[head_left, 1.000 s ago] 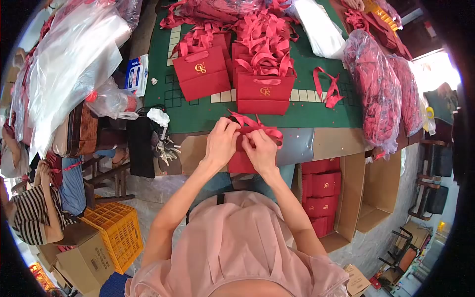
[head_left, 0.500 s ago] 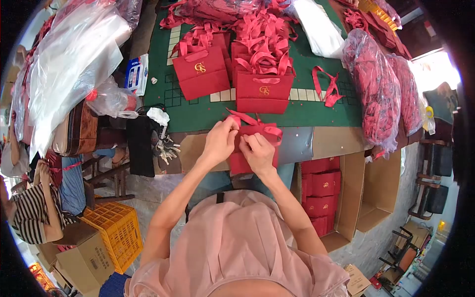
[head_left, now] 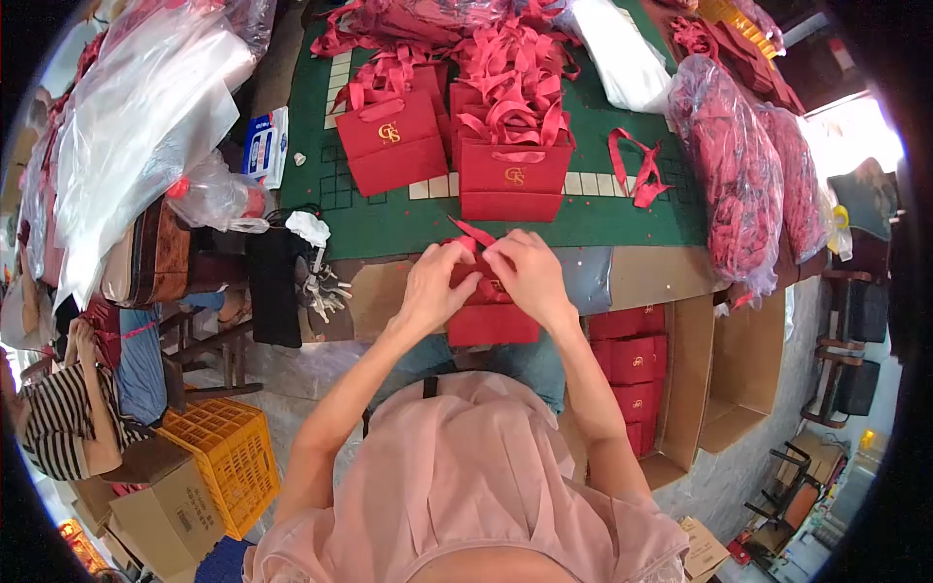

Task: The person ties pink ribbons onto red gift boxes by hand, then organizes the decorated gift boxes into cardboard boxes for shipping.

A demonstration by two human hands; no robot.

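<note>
Several red ribbon-handled paper bags [head_left: 515, 185] stand finished-looking and more are boxed [head_left: 637, 364], while one red bag [head_left: 493, 327] at the table's [head_left: 389, 233] near edge looks unfinished, left hand [head_left: 431, 289] loosely curled, grip unclear, right hand [head_left: 532, 279] pinching red fabric ribbon [head_left: 473, 232].

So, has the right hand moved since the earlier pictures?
Yes. Judged against the near edge of the green mat, the right hand has moved away from the wearer's body and slightly rightward.
</note>
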